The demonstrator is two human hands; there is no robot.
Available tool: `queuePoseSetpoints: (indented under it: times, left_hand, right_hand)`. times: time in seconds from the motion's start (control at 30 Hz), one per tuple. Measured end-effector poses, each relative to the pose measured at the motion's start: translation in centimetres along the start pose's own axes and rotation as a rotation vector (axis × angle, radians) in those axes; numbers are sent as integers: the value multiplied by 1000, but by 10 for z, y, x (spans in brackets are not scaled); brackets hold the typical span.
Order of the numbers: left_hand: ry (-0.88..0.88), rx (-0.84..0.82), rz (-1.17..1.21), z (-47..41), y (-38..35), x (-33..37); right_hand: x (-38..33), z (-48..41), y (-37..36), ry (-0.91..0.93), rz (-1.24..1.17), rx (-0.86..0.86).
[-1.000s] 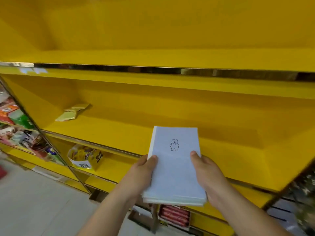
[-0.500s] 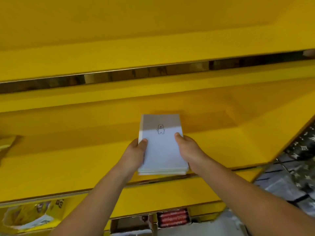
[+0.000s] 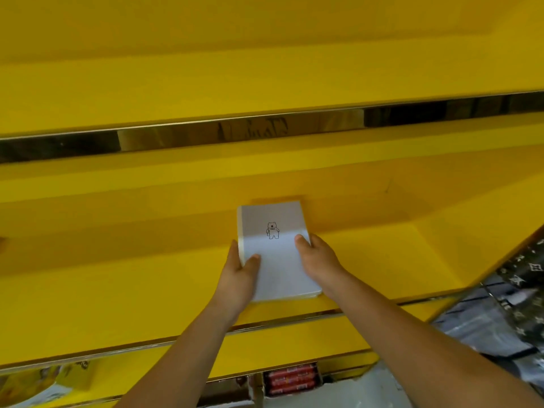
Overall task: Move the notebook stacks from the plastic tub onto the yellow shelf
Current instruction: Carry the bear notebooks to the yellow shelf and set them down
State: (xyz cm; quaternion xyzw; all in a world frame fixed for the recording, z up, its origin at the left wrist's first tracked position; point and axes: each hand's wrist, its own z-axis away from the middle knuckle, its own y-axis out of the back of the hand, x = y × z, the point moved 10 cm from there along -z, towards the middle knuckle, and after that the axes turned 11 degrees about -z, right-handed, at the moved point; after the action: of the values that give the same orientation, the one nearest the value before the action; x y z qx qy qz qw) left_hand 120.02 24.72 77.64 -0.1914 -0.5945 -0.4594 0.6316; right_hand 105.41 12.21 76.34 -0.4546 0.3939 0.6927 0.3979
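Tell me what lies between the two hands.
Head view: the notebook stack lies between the left hand and right hand, both holding its sides.

Notebook stack (image 3: 278, 260) on shelf board (image 3: 117, 284), far end toward back wall, near end by front edge; left hand (image 3: 240, 278) at left side, right hand (image 3: 319, 259) at right; packets (image 3: 290, 379) below.

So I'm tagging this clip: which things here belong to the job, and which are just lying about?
Part of the job:
notebook stack
yellow shelf
left hand
right hand

Just lying about:
red packets below the shelf
patterned dark wrapping at right
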Motion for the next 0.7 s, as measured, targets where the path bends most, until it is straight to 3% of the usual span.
queuePoseSetpoints:
  times: [0.37, 0.7]
  left_hand:
    - [-87, 55, -23, -3, -1, -6]
    - [-59, 30, -22, -10, -5, -8]
  right_hand:
    - [10, -17, 3, 45, 378, 91]
    - [14, -17, 0, 90, 201, 17]
